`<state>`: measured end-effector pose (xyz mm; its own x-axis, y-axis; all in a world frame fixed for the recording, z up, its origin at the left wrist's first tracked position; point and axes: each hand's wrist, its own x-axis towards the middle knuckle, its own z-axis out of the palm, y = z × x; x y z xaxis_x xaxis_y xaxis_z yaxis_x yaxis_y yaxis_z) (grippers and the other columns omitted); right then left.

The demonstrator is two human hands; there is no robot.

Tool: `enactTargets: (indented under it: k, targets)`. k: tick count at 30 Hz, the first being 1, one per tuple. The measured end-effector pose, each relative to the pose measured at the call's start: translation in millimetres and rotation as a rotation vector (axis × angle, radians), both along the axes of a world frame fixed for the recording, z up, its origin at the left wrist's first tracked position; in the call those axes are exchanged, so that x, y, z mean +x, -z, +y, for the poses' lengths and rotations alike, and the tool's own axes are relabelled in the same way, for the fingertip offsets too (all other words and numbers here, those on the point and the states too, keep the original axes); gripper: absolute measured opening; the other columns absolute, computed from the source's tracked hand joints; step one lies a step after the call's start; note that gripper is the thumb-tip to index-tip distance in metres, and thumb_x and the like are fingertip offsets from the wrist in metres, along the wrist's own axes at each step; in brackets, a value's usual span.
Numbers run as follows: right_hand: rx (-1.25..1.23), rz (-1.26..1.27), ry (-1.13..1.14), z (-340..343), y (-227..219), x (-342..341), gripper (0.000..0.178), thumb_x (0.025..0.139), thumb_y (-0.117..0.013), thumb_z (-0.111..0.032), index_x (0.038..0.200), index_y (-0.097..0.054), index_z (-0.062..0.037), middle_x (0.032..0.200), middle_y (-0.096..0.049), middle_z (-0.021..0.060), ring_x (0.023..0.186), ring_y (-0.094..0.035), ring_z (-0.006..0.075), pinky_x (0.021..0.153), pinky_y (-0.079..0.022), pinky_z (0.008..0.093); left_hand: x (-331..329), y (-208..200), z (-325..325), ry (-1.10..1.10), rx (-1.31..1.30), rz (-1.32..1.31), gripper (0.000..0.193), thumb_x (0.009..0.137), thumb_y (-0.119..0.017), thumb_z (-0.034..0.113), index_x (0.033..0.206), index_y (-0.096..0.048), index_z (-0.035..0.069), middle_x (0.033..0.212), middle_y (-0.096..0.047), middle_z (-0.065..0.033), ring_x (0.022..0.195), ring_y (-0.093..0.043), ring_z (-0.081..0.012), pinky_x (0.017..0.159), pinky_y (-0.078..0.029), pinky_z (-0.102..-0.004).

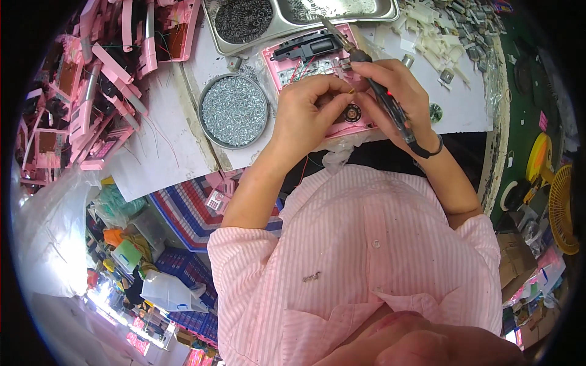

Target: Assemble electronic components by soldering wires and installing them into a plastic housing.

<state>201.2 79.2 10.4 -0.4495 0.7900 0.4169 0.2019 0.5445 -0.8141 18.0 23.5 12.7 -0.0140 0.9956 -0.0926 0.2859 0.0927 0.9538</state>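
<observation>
A pink plastic housing [284,47] lies open on the table in front of me. It holds a long black part [314,47], thin red wires [297,70] and a round black part [352,113]. My left hand [311,110] is over the housing, thumb and forefinger pinched together; a tiny yellowish bit shows at the fingertips, too small to name. My right hand [400,91] grips a black soldering iron [383,94] with a red light on its handle. Its metal shaft points up and away from the housing. The right fingertips nearly meet the left ones.
A round tin of small silvery screws [233,111] stands left of the housing. Behind is a metal tray [278,30] with springs and small parts. Pink housings [91,91] pile up at the left. White and metallic pieces [433,36] lie at the far right.
</observation>
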Motion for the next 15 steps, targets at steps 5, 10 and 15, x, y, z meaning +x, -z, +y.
enactTargets:
  k: [5, 10, 15]
  targets:
    - [-0.022, 0.036, -0.065, 6, -12, 47, 0.035, 0.082, -0.073, 0.003, 0.117, -0.068, -0.0017, 0.094, -0.069, 0.0095, 0.080, -0.065, 0.0160, 0.070, -0.051, 0.0263, -3, 4, 0, 0.157, 0.250, 0.243, 0.008, 0.087, -0.071, 0.009, 0.094, -0.071, 0.005, 0.086, -0.067, -0.0089, 0.077, -0.067, -0.0277, 0.066, -0.053, -0.0364]
    - [-0.309, 0.023, -0.139, 2, -29, 90, 0.020, 0.086, -0.069, -0.005, 0.105, -0.068, 0.0023, 0.084, -0.068, 0.0050, 0.068, -0.058, 0.0075, 0.061, -0.045, 0.0221, 0, 1, -1, 0.183, 0.268, 0.373, 0.006, 0.088, -0.070, 0.011, 0.093, -0.070, 0.007, 0.090, -0.064, -0.0075, 0.078, -0.066, -0.0296, 0.067, -0.053, -0.0390]
    - [-0.298, -0.037, -0.257, -1, -24, 85, 0.017, 0.084, -0.069, -0.007, 0.099, -0.068, 0.0012, 0.074, -0.064, 0.0030, 0.057, -0.053, 0.0072, 0.054, -0.040, 0.0227, 2, -3, 2, 0.215, 0.247, 0.427, 0.006, 0.088, -0.069, 0.011, 0.092, -0.068, 0.007, 0.091, -0.063, -0.0080, 0.079, -0.065, -0.0310, 0.067, -0.054, -0.0405]
